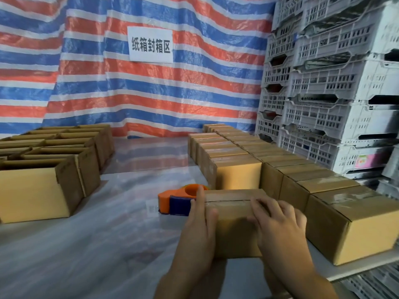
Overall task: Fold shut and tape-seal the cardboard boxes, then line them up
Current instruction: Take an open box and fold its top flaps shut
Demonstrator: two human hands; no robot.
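- Up top, the tarp fills the frame: orange-red, blue and white stripes running across.
- Top centre, a white sign with dark grey characters.
- Down the right edge, the crates are pale grey-white with slotted lattice sides, and one carries a pink label.
- At left the open boxes, at right the sealed boxes, all tan-brown cardboard.
- At centre, the tape dispenser has a bright orange body and a dark blue block.
- Lower left, the table is glossy pale grey.

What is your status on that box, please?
Left hand, right hand pressing closed box. Tape dispenser just left of it. Sealed rows right, nothing blocking.
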